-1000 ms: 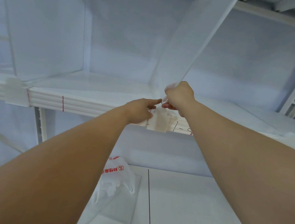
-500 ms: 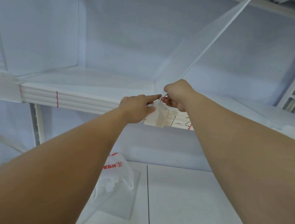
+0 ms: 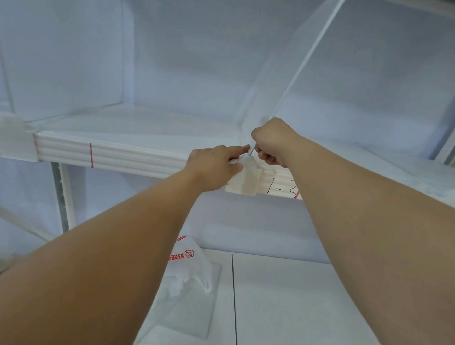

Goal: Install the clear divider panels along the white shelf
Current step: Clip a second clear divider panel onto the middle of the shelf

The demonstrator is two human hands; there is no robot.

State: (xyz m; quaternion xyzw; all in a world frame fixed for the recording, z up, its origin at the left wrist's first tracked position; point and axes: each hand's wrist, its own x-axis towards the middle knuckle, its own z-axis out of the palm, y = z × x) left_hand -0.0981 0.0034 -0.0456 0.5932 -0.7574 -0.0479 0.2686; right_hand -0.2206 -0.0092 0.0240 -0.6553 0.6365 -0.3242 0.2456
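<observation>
Your right hand point(image 3: 272, 143) is closed round the lower front corner of the clear divider panel point(image 3: 292, 63), just above the white clip point(image 3: 244, 180) on the front edge of the white shelf point(image 3: 140, 156). Your left hand point(image 3: 213, 168) grips that clip, index finger straight toward the corner. The panel's front edge leans up and rightward. Judgement: stand it upright over the clip; the right hand governs.
</observation>
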